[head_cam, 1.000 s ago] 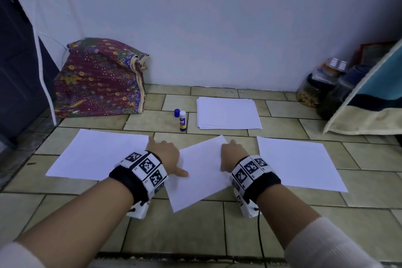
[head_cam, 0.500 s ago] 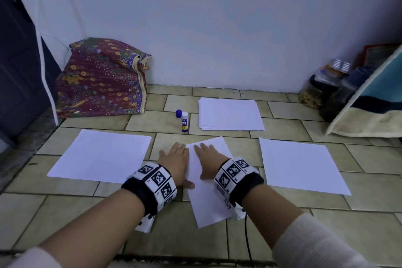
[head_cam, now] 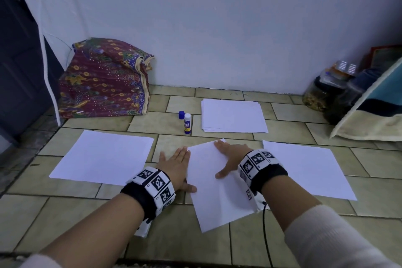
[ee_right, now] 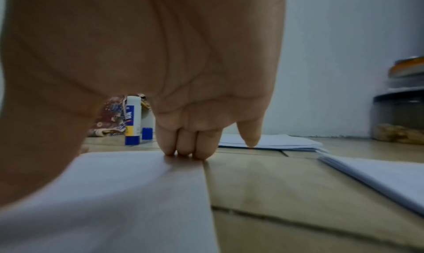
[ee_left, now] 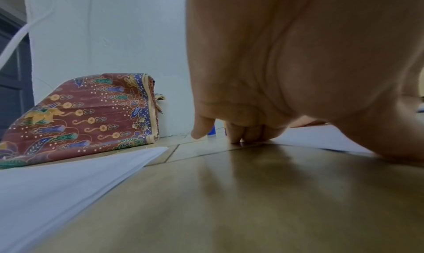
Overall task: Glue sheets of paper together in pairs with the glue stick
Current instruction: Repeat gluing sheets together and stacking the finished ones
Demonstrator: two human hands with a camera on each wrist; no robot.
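My flat, open hands, left hand (head_cam: 174,165) and right hand (head_cam: 231,159), flank the middle sheet (head_cam: 217,185); the glue stick (head_cam: 187,123) stands ahead, slightly nearer my left.

The floor (head_cam: 91,209) is ceramic tile, beige-olive, smooth with a soft sheen; in the left wrist view it mirrors the fingers above it. Grout lines are dark and matt. The centre sheet (head_cam: 214,183), the left sheet (head_cam: 104,156), the right sheet (head_cam: 304,169) and the stack (head_cam: 233,118) are plain white paper, matt and uncreased. The glue stick (head_cam: 187,123) is smooth plastic with a printed label; its blue cap (head_cam: 181,114) is glossy plastic. The bundle (head_cam: 102,80) is woven cloth, printed in a batik pattern, matt. The wall (head_cam: 217,24) is painted plaster, matt. The wristbands (head_cam: 155,185) combine black fabric with printed white panels.
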